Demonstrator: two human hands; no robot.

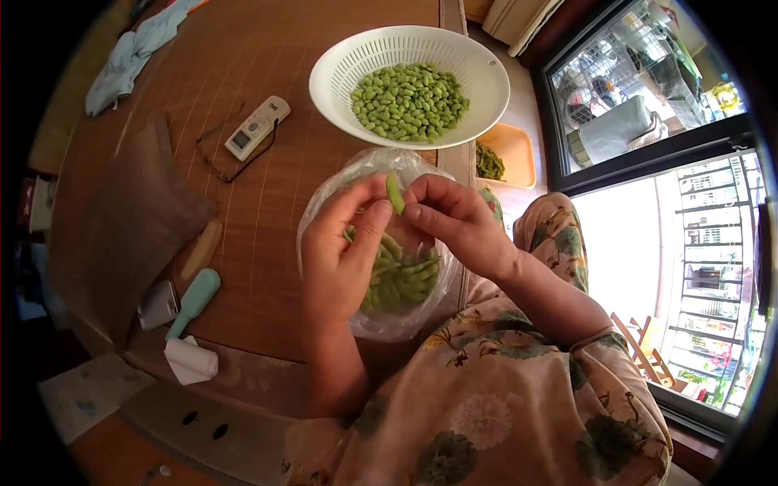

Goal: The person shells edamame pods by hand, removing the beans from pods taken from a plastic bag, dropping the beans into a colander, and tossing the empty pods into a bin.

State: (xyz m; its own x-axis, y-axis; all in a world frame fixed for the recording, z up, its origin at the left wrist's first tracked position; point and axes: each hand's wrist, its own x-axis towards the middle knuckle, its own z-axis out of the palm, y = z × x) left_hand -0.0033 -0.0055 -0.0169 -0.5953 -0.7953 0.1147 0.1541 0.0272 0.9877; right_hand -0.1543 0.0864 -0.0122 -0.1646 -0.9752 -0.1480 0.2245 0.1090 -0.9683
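A single green pod (394, 193) is pinched between my two hands, above a clear plastic bag (320, 194) that holds several more green pods (405, 279). My left hand (344, 247) has thumb and fingers closed on the pod's left side. On the right side, my right hand (454, 217) grips the pod's lower end between thumb and fingers. Just beyond the bag stands a white colander (328, 81) with many shelled green beans (409, 101) in it.
An orange container (519, 154) with empty-looking pods sits below the table edge at right. On the table lie a remote (258, 128), glasses (219, 174), a brown cloth (146, 211), a teal-handled object (196, 298), a white roll (192, 359) and a grey cloth (134, 61).
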